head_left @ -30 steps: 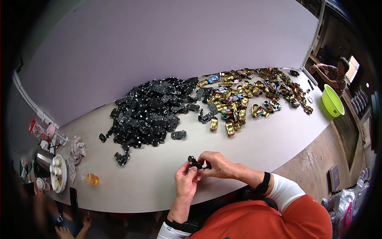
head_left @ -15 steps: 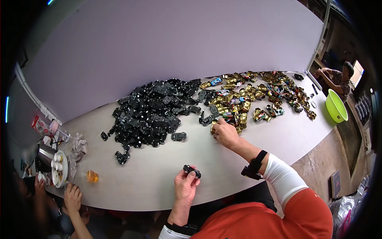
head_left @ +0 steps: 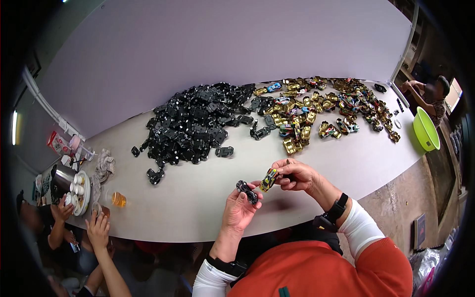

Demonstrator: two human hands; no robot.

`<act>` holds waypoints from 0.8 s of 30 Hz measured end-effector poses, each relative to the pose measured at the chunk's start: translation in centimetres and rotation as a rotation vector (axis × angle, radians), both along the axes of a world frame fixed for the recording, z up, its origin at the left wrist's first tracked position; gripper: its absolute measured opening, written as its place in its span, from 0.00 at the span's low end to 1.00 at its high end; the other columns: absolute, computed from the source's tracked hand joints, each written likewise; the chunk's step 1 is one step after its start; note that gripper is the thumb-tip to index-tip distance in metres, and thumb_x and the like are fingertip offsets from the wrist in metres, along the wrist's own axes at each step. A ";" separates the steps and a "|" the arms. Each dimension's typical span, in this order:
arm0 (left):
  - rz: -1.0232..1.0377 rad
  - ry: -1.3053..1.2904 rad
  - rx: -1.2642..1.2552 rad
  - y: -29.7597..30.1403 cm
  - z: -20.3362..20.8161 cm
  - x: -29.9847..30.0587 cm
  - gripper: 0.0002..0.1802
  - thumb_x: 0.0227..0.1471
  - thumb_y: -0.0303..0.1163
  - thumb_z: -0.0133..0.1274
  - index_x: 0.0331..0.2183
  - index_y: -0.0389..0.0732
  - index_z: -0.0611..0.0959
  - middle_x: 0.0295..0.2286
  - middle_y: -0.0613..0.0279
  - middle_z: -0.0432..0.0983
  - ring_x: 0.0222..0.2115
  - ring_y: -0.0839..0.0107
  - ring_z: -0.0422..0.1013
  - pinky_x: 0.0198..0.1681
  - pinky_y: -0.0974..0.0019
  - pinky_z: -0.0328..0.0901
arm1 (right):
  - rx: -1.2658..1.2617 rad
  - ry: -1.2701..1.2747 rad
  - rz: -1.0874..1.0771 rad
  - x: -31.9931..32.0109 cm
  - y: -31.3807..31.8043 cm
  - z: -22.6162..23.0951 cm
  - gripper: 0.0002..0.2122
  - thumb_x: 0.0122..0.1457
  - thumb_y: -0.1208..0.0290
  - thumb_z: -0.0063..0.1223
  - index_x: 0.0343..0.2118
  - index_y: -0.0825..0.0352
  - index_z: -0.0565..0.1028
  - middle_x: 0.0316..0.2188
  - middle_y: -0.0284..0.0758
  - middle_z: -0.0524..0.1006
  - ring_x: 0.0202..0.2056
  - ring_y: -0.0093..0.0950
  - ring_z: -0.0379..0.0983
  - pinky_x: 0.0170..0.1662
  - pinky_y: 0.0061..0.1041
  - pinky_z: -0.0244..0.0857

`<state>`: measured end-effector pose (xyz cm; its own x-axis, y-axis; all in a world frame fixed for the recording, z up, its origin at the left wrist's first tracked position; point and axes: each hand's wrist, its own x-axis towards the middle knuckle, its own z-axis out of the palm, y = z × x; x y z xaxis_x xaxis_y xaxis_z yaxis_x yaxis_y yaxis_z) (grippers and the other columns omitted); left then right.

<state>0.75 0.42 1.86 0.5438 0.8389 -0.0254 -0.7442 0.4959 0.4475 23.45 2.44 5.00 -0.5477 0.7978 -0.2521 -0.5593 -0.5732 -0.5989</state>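
Observation:
In my left hand (head_left: 236,213), pinched between thumb and fingers, is a black toy car chassis (head_left: 247,191) with wheels. My right hand (head_left: 303,175) grips a yellow, multicoloured toy car body (head_left: 268,180) close beside it; the two pieces look nearly touching. Something dark and thin also shows among the right fingers, too small to name. Beyond my hands lies a large heap of black car chassis (head_left: 190,123). To its right spreads a heap of gold and coloured car bodies (head_left: 304,116), with a few dark chassis at its left edge.
On the left stand a glass of amber drink (head_left: 118,199), a crumpled cloth (head_left: 103,167), a white tray (head_left: 85,203) of cups and a metal pot (head_left: 64,179). Other people's hands (head_left: 99,230) reach in there. A green basin (head_left: 426,129) sits at the right edge. A pale panel (head_left: 247,39) backs the table.
My right hand has come back from the gold heap with a coloured car body and now meets my left hand. The left hand has risen slightly with the chassis. The view has shifted a little.

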 end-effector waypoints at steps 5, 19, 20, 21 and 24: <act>-0.028 -0.012 -0.085 -1.0 -0.3 0.5 0.18 0.47 0.35 0.56 0.38 0.35 0.75 0.41 0.54 0.69 0.33 0.61 0.71 0.30 0.65 0.69 | 0.081 0.096 0.011 0.2 -1.2 -0.6 0.06 0.51 0.73 0.53 0.30 0.67 0.69 0.21 0.29 0.66 0.17 0.16 0.55 0.15 0.11 0.45; 0.312 0.427 0.514 -2.6 0.8 3.7 0.18 0.39 0.28 0.62 0.35 0.35 0.77 0.33 0.64 0.68 0.34 0.69 0.69 0.38 0.68 0.66 | -0.174 -0.219 -0.322 -1.3 -4.2 -2.1 0.15 0.54 0.59 0.54 0.28 0.68 0.69 0.20 0.30 0.68 0.16 0.14 0.58 0.12 0.11 0.45; 0.324 0.585 0.688 -2.6 1.1 3.7 0.19 0.39 0.28 0.62 0.35 0.35 0.77 0.34 0.64 0.68 0.34 0.70 0.69 0.38 0.69 0.66 | -0.124 -0.272 -0.308 -1.5 -4.2 -1.6 0.15 0.53 0.59 0.55 0.27 0.68 0.69 0.19 0.30 0.68 0.15 0.14 0.58 0.12 0.11 0.45; 0.326 0.744 0.858 -2.9 1.4 3.5 0.19 0.38 0.28 0.63 0.36 0.34 0.77 0.35 0.64 0.68 0.34 0.71 0.69 0.38 0.69 0.65 | -0.082 -0.323 -0.296 -1.6 -4.4 -1.2 0.15 0.53 0.59 0.55 0.27 0.68 0.69 0.19 0.31 0.69 0.15 0.14 0.58 0.12 0.11 0.45; 0.300 0.905 1.117 -2.9 1.0 3.5 0.21 0.37 0.28 0.63 0.37 0.34 0.77 0.36 0.64 0.67 0.35 0.72 0.68 0.39 0.71 0.64 | -0.025 -0.401 -0.280 -1.2 -3.9 -0.7 0.13 0.51 0.63 0.57 0.25 0.68 0.70 0.17 0.31 0.69 0.14 0.14 0.58 0.12 0.12 0.45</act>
<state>4.25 -2.49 2.87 0.5016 0.7273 0.4685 -0.0178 -0.5327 0.8461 22.22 -1.50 4.30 -0.1685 0.8917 -0.4201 -0.4218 -0.4504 -0.7869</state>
